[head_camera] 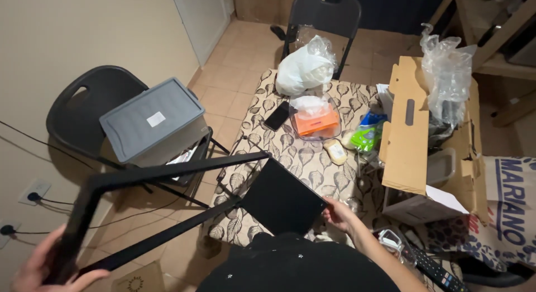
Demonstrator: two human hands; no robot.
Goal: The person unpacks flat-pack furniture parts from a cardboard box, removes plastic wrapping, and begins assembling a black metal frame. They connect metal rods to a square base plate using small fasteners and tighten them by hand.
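Left hand (42, 269) wrapped round black frame (139, 180) at near corner, low left; right hand (339, 215) pinching edge of black panel (282, 202) joined to frame, over table (301, 158); beyond, phone (277, 115), orange box (316, 123), white bag (304, 68); carton (416, 141) right; grey bin (153, 121) on chair (78, 110) left.

Left hand (42, 269) low and wide, fingers curled; right hand (338, 212) forward, pinching.

Bare forearms, and a black top (296, 267) (dotted with tiny pale stars).
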